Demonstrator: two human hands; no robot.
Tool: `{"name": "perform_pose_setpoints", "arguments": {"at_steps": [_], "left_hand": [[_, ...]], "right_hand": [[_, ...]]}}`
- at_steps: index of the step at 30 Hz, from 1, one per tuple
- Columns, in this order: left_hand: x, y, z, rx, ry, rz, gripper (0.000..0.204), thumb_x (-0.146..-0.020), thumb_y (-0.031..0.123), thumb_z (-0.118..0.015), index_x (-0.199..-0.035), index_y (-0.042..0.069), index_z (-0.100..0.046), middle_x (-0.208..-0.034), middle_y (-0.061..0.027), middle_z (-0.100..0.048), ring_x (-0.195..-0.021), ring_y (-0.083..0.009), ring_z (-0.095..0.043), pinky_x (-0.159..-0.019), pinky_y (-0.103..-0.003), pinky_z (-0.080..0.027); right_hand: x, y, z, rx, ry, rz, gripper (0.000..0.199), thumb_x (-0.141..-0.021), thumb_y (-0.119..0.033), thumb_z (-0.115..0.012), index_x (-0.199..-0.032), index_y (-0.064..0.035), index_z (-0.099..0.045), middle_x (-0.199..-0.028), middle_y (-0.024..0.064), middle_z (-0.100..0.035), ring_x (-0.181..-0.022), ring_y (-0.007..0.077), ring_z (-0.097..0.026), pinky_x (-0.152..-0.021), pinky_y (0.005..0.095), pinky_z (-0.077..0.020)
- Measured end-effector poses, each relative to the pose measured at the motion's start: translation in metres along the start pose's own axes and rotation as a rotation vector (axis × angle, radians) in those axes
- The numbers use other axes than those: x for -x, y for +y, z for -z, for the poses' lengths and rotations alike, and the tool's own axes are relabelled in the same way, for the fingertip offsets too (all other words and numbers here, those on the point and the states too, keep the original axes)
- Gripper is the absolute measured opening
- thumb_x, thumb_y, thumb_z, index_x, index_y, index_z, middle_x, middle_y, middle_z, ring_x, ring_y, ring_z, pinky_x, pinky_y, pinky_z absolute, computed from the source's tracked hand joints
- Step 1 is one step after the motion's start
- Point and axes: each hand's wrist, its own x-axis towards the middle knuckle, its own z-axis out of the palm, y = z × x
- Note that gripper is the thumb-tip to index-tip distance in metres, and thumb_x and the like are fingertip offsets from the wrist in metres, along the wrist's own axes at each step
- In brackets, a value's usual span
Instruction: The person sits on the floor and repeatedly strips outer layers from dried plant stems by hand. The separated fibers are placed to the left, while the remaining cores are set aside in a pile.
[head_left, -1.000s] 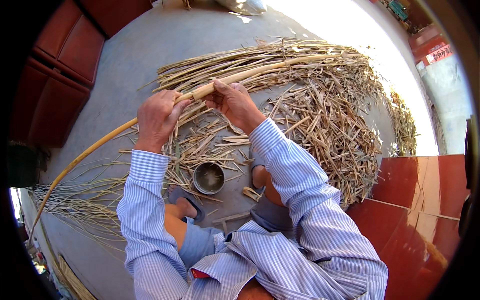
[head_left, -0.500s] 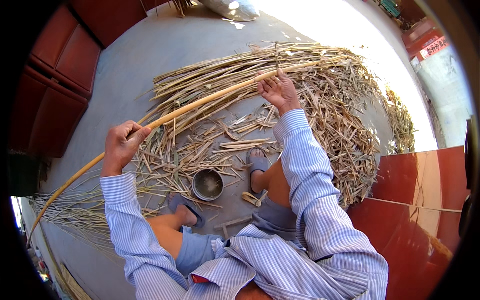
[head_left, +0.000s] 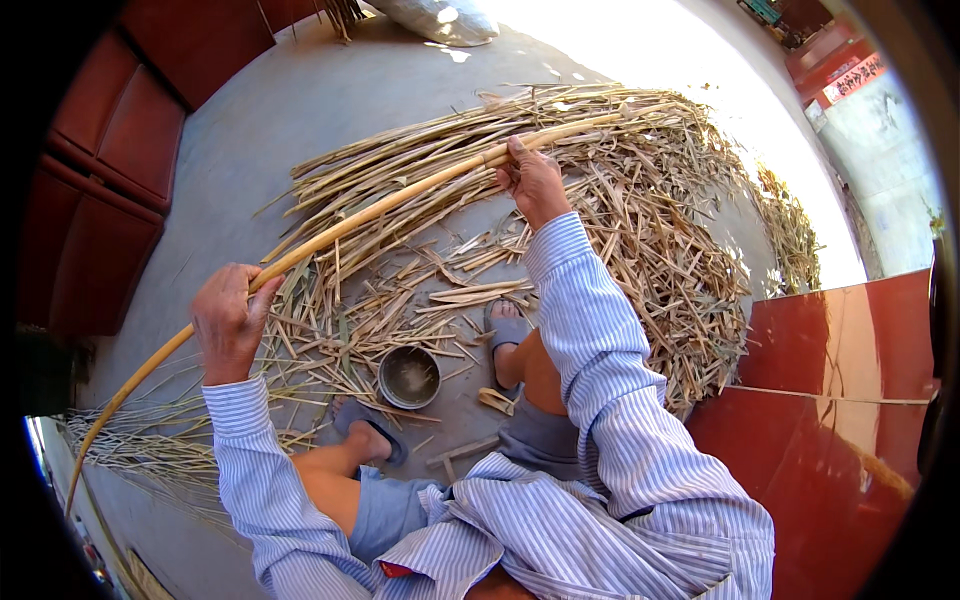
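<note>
A long, smooth, tan stalk (head_left: 390,203) runs in a shallow curve from lower left to upper right in front of me. My left hand (head_left: 228,320) is closed around it on the left side. Farther along, my right hand (head_left: 538,187) has its thumb against the stalk near a joint, with the other fingers curled beneath and partly hidden. Beyond the stalk lies a bundle of thin dry stalks (head_left: 370,155). Stripped husks and leaf pieces (head_left: 650,240) are heaped to the right of it.
Between my feet stands a dark round bowl (head_left: 408,403), with a split cane piece (head_left: 496,401) nearby. Thin branching stems (head_left: 150,435) spread at the lower left. Red cabinets (head_left: 115,130) line the left side, and a red panel (head_left: 780,430) stands at the right.
My right hand has moved slightly left and its spread fingers have curled in, the thumb now on the stalk. My left hand has shifted slightly left and down.
</note>
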Motion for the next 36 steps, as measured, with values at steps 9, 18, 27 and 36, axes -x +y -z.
{"name": "perform_pose_setpoints", "arguments": {"at_steps": [9, 18, 27, 36], "left_hand": [[-0.035, 0.017, -0.046, 0.102, 0.030, -0.026, 0.026, -0.085, 0.030, -0.068, -0.088, 0.005, -0.064, -0.079, -0.0105, -0.062, -0.074, -0.0301, -0.059, -0.065, -0.042, -0.044], [-0.041, 0.021, -0.038, 0.159, -0.042, -0.001, 0.022, -0.080, 0.025, -0.073, -0.081, 0.005, -0.063, -0.075, -0.0118, -0.062, -0.070, -0.0316, -0.058, -0.062, -0.043, -0.044], [-0.011, -0.033, -0.012, 0.374, -0.338, 0.322, 0.020, -0.078, 0.012, -0.077, -0.088, 0.001, -0.065, -0.076, -0.0112, -0.068, -0.064, -0.0207, -0.062, -0.058, -0.032, -0.047], [-0.022, 0.014, -0.084, 0.164, -0.007, -0.044, 0.035, -0.078, 0.031, -0.074, -0.101, 0.005, -0.069, -0.095, -0.0087, -0.071, -0.085, -0.0251, -0.063, -0.071, -0.039, -0.039]], "right_hand": [[0.084, 0.035, -0.086, 0.187, -0.394, -0.024, 0.024, -0.098, -0.020, -0.058, -0.109, 0.0019, -0.058, -0.094, 0.0125, -0.070, -0.079, 0.0163, -0.069, -0.068, 0.0238, -0.0597], [-0.015, 0.014, 0.014, -0.233, 0.139, -0.133, 0.020, -0.100, -0.018, -0.049, -0.108, -0.0004, -0.055, -0.093, 0.0095, -0.065, -0.084, 0.0207, -0.065, -0.080, 0.0383, -0.0563], [0.016, -0.034, 0.004, -0.186, -0.232, -0.021, 0.020, -0.096, -0.015, -0.059, -0.107, 0.0005, -0.059, -0.101, 0.0140, -0.068, -0.087, 0.0184, -0.066, -0.075, 0.0325, -0.0585], [0.041, -0.005, -0.054, -0.049, -0.134, 0.003, 0.024, -0.094, -0.025, -0.065, -0.100, -0.0022, -0.061, -0.093, 0.0103, -0.071, -0.070, 0.0118, -0.066, -0.053, 0.0192, -0.0557]]}}
